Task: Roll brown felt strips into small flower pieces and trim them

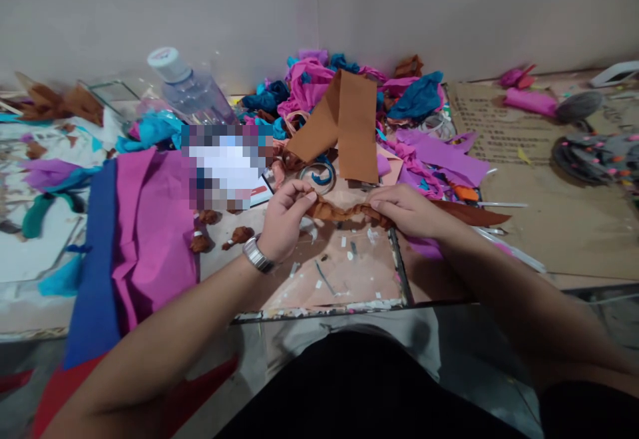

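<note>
Strip (344,212) of brown material, crinkled and gathered lengthwise, spans the space before us, over the near part of the tabletop (367,283). Our left hand (283,221) pinches one end between thumb and fingers; our right hand (407,210) pinches the other. Pale flecks speckle the worn surface, a pink and blue heap (307,88) lies beyond, and a plain greyish wall (249,6) stands behind.

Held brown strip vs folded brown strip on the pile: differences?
The held strip is crinkled; the folded strip mostly smooth. The held strip looks narrower than the folded strip. Left hand and right hand pinch the held strip; the folded strip lies on the pile. Both are brown.
</note>
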Demonstrator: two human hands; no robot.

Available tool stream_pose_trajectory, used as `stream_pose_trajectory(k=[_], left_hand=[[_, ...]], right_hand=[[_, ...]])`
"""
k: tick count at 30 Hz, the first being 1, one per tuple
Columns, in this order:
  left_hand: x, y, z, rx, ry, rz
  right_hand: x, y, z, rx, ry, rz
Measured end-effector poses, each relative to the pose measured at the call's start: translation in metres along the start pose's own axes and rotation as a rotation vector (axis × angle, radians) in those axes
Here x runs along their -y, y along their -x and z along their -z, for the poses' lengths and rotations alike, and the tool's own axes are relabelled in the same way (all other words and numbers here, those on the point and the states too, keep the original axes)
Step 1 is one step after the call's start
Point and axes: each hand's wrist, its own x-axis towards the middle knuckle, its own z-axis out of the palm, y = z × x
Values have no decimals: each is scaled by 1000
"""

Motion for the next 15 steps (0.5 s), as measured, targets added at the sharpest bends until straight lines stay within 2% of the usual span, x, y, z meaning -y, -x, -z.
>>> stream_pose_trajectory(k=[4, 7, 12, 15], left_hand=[[0, 2, 1, 19, -54, -12], [-1, 3, -2, 37, -101, -5], [-6, 4, -7, 55, -135, -36], [-10, 5, -10, 69, -192, -114]], right_hand=[[-2, 1, 2, -6, 95, 139], [-3, 2, 0, -36, 136, 150], [-2, 2, -7, -202, 220, 170], [8, 0, -14, -320, 294, 231]])
